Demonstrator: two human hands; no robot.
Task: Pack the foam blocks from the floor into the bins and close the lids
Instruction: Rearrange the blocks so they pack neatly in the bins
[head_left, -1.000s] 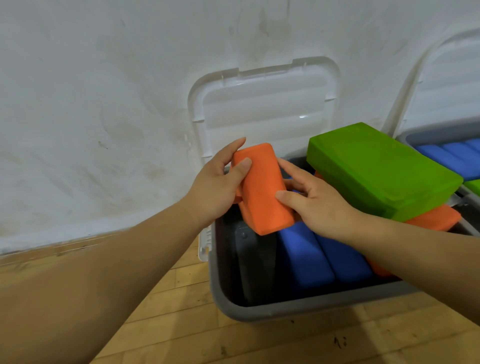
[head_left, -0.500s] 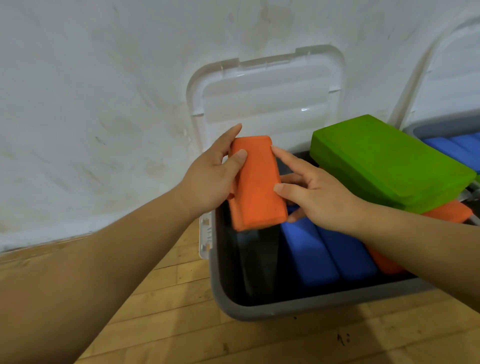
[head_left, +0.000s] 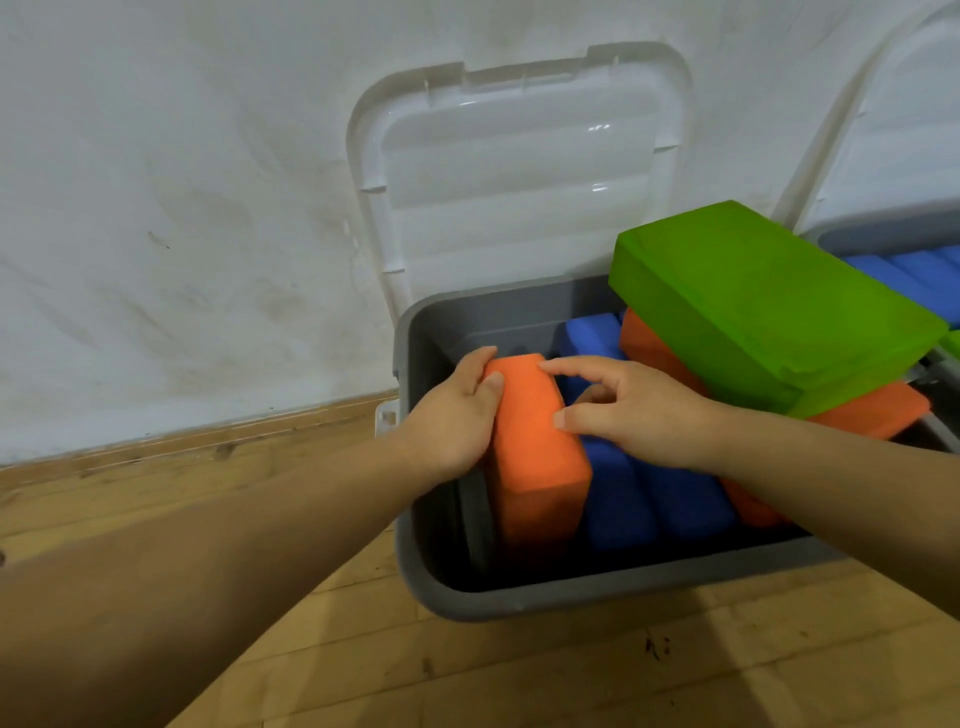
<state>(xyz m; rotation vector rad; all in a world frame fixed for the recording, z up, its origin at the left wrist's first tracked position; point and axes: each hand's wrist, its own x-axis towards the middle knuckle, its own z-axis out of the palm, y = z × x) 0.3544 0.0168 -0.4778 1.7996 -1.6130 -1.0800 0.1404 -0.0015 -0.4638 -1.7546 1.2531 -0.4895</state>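
Wooden floor (head_left: 519, 675) under bin (head_left: 571, 597); orange block (head_left: 530, 447) now lower, inside bin's left end, base shadowed; left hand (head_left: 447, 421) grips it, right hand (head_left: 639, 415) seemingly presses.

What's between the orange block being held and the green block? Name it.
In the head view, blue blocks stand in the bin between the held orange block and the green block; the right hand reaches over them.
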